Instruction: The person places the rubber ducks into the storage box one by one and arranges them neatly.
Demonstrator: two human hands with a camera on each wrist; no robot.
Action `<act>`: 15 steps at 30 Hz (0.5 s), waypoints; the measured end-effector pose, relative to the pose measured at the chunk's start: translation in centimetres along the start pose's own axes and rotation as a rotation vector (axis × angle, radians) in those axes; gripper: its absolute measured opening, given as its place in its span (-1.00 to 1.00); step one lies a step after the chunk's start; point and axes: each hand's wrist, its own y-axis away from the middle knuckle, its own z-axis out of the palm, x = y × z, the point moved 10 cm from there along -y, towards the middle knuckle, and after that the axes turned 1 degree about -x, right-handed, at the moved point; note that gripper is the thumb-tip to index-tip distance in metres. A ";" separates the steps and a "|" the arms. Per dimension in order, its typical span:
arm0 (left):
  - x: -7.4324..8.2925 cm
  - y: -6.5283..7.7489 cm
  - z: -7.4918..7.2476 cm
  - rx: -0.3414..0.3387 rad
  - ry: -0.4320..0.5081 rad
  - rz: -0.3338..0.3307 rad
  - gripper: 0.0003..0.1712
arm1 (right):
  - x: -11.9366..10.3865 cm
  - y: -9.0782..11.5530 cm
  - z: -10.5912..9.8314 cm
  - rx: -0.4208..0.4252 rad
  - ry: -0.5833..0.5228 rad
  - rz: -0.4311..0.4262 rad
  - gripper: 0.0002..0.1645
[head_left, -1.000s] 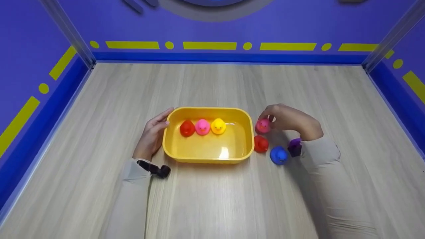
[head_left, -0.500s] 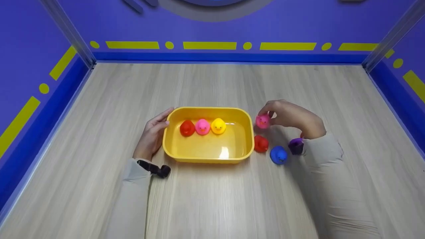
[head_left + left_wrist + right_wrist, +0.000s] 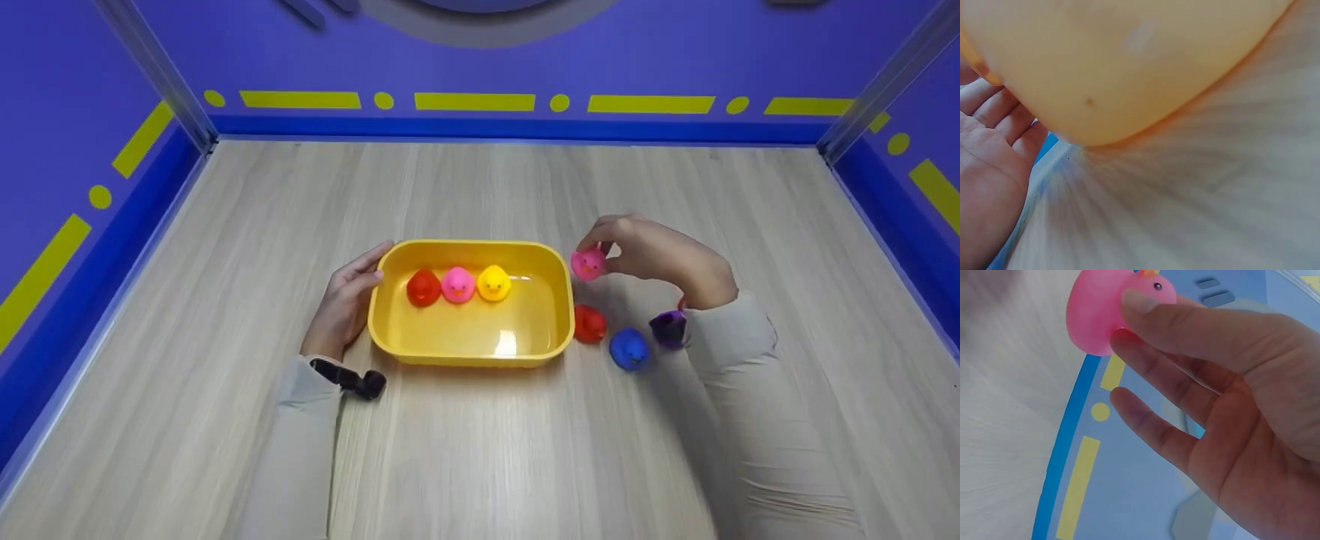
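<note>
In the head view, my left hand (image 3: 337,307) holds the left side of a yellow plastic tub (image 3: 457,358), thumb at the rim and fingers along the outer wall. A red duck (image 3: 424,289), a pink duck (image 3: 458,286) and a yellow duck (image 3: 493,284) stand in a row inside it. Right of the tub, my right hand (image 3: 656,251) pinches another pink rubber duck (image 3: 588,265) above the table. The right wrist view shows the thumb across this pink duck (image 3: 1098,318), with the lower fingers extended away from it.
Beside the tub's right wall sits a red duck (image 3: 591,324), with a blue duck (image 3: 629,349) nearer me. A dark purple item (image 3: 669,330) shows beside the right sleeve. Blue-purple panels (image 3: 480,71) bound the wooden table (image 3: 465,450) at the back and sides.
My right hand has raised the pink duck and carried it away from me, lately slightly left toward the tub's far right corner. My left hand and the tub stay put.
</note>
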 end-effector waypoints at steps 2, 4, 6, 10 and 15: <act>0.0 0.0 0.0 0.003 -0.001 0.001 -0.39 | -0.4 0.0 -0.2 0.006 0.013 -0.010 -0.63; 0.0 -0.1 -0.1 0.004 -0.002 0.000 -0.38 | -0.7 -0.1 -0.3 0.009 0.025 -0.016 -0.62; 0.0 -0.1 0.0 -0.002 -0.008 -0.001 -0.38 | -1.0 -0.2 -0.4 0.011 0.042 -0.019 -0.61; 0.0 -0.1 0.0 -0.015 -0.026 -0.004 -0.37 | -1.5 -0.3 -0.5 0.009 0.056 -0.031 -0.61; 0.0 -0.1 0.0 -0.013 -0.020 -0.003 -0.38 | -2.4 -0.4 -0.8 0.006 0.046 -0.064 -0.60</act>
